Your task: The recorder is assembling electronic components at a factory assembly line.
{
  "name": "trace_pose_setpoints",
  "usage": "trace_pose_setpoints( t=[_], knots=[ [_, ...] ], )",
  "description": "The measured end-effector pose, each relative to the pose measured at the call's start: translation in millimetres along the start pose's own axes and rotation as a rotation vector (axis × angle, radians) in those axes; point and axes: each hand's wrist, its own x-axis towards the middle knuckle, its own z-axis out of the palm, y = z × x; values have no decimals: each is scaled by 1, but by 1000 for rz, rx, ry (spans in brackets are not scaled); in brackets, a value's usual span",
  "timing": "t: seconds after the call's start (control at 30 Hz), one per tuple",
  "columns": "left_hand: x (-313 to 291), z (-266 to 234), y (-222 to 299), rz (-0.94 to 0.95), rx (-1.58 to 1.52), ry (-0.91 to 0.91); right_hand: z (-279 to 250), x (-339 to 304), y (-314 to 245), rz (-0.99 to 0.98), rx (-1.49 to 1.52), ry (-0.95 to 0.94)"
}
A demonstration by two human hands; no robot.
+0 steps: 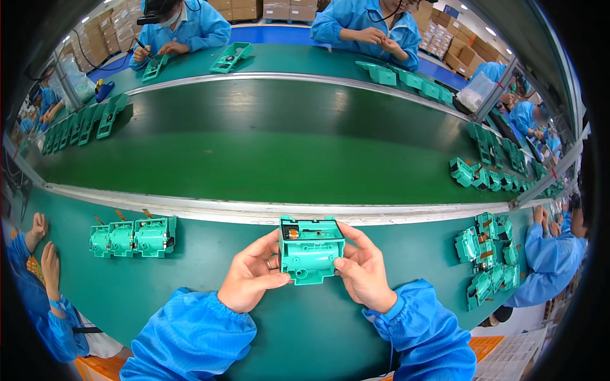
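Observation:
Held up over the green bench is a green plastic housing (310, 255) with a rounded front and an open compartment along its top. Inside that compartment a copper-coloured part and dark pieces show. My left hand (254, 270) grips its left side, thumb on the lower front corner. On its right side my right hand (365, 267) is closed, the thumb pressed against the front. Fingers of both hands are partly hidden behind the housing. To the left on the bench stands a row of similar green housings (152, 237). A larger group of housings (486, 254) lies to the right.
A pale rail (254, 211) divides my bench (210, 279) from a green conveyor belt (254, 146). Green parts (86, 124) line the belt's left end, more housings (483, 178) its right. Co-workers in blue sit across and on both sides; a neighbour's hands (51, 267) rest at left.

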Motion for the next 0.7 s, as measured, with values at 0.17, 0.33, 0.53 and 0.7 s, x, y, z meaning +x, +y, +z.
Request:
trace_pose_setpoints(
  t=[0.17,0.33,0.53,0.7],
  knots=[
    [2,2,4,-23,38,16,2,0,-4,93,50,21],
    [2,-3,4,-146,-91,-23,-2,1,-4,176,230,-49],
    [4,-10,4,-255,-213,-107,-8,1,-4,299,344,-100],
    [6,-13,3,-279,-240,-83,1,-2,-5,241,274,-63]
  ],
)
